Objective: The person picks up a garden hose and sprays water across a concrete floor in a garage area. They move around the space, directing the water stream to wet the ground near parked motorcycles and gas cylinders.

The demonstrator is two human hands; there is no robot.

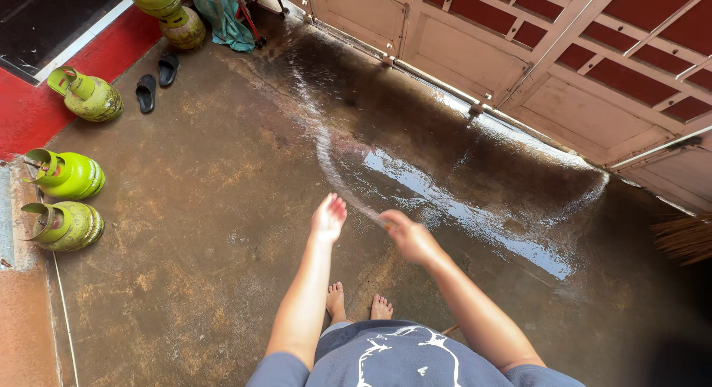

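Outdoors, a barefoot person stands on a wet concrete floor. The right hand is closed around a thin hose end, which throws one arc of water toward the gate. The left hand hangs open, fingers spread, holding nothing. Five green gas cylinders and two black sandals line the left edge.
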